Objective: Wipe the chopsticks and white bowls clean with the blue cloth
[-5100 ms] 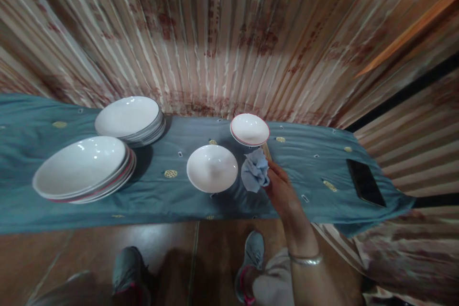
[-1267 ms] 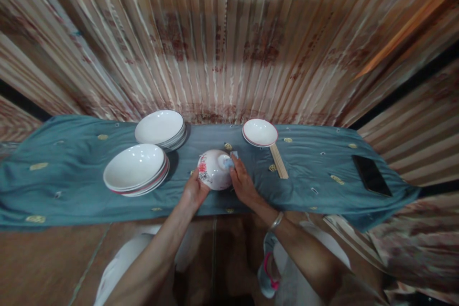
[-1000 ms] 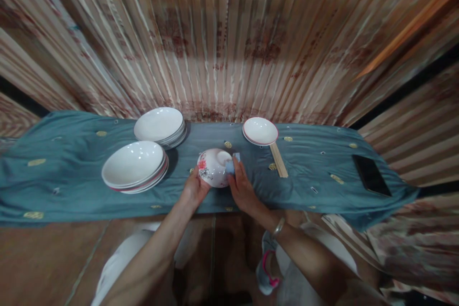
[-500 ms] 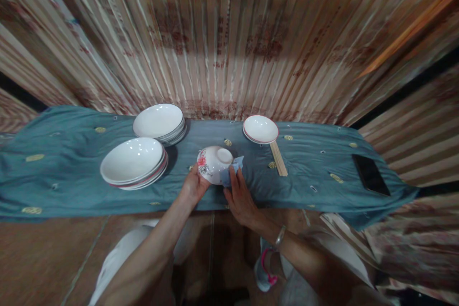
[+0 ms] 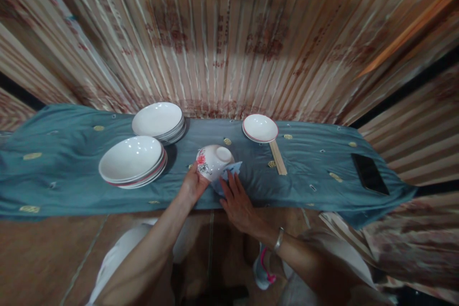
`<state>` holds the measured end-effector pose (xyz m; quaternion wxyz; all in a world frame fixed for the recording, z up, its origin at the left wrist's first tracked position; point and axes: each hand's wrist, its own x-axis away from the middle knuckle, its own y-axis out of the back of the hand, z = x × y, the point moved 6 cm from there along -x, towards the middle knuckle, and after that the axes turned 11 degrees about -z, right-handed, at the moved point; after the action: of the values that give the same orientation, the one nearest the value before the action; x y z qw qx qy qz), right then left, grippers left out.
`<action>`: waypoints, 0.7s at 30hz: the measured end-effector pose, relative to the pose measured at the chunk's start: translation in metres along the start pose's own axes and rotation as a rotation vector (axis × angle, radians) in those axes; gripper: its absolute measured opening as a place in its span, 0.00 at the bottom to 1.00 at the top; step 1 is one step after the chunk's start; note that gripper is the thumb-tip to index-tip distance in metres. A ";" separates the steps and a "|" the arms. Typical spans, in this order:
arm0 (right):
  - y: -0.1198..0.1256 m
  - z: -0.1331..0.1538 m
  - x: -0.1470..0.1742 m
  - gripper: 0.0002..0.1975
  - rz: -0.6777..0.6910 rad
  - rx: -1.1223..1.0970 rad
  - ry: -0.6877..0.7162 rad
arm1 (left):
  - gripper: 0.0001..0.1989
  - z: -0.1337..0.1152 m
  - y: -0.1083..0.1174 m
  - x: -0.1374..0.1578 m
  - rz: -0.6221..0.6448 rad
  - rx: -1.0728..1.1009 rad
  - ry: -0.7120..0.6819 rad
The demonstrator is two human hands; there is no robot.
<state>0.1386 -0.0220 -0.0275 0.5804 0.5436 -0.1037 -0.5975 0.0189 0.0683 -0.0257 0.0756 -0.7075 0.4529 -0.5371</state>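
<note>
A white bowl [image 5: 214, 159] with a red flower and dark leaves on its outside is tipped so its foot ring faces up and away. My left hand [image 5: 193, 185] grips the bowl's left rim, thumb on the outer wall. With my right hand [image 5: 236, 201] I press a light blue cloth [image 5: 230, 170] against the bowl's lower right side. Part of the cloth lies hidden under my fingers. The bowl is held above the front part of the cloth-covered table [image 5: 301, 191].
Two stacks of white dishes, a front stack [image 5: 131, 160] and a back stack [image 5: 158, 120], stand on the left. Right of centre is a small stack of red-rimmed bowls [image 5: 260, 128] beside wooden chopsticks [image 5: 278, 158]. A black phone [image 5: 369, 173] lies far right. A patterned curtain [image 5: 222, 38] hangs behind.
My right hand has slid the cloth a little down and left along the bowl's side. My left hand keeps its grip, and the bowl stays in nearly the same place.
</note>
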 end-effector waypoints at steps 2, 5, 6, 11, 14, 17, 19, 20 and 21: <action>0.001 0.002 -0.001 0.34 0.003 0.024 0.034 | 0.22 0.000 -0.002 0.002 0.017 -0.013 0.005; 0.001 0.007 -0.004 0.28 -0.006 0.073 0.100 | 0.23 0.000 -0.003 0.004 0.024 -0.022 0.009; 0.001 0.008 -0.005 0.26 -0.009 0.090 0.129 | 0.24 0.001 -0.004 0.003 0.029 -0.022 0.014; 0.005 0.019 -0.017 0.22 -0.053 0.166 0.304 | 0.25 0.002 -0.005 0.004 0.061 -0.024 0.044; 0.008 0.024 -0.028 0.21 -0.064 0.195 0.359 | 0.23 0.002 -0.005 0.007 0.027 -0.024 0.065; 0.007 0.027 -0.039 0.21 -0.060 0.200 0.374 | 0.21 0.002 -0.004 0.012 -0.010 -0.010 0.077; 0.006 0.029 -0.047 0.20 -0.059 0.190 0.376 | 0.19 0.004 -0.003 0.012 -0.019 0.014 0.096; 0.006 0.030 -0.050 0.20 -0.058 0.183 0.374 | 0.19 0.005 -0.002 0.011 -0.009 0.029 0.110; 0.006 0.030 -0.054 0.21 -0.055 0.178 0.370 | 0.18 0.007 -0.002 0.009 0.011 0.050 0.135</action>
<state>0.1042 0.0042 0.0170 0.5228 0.6958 -0.0328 -0.4915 0.0258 0.0602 -0.0208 0.0654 -0.6650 0.4475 -0.5943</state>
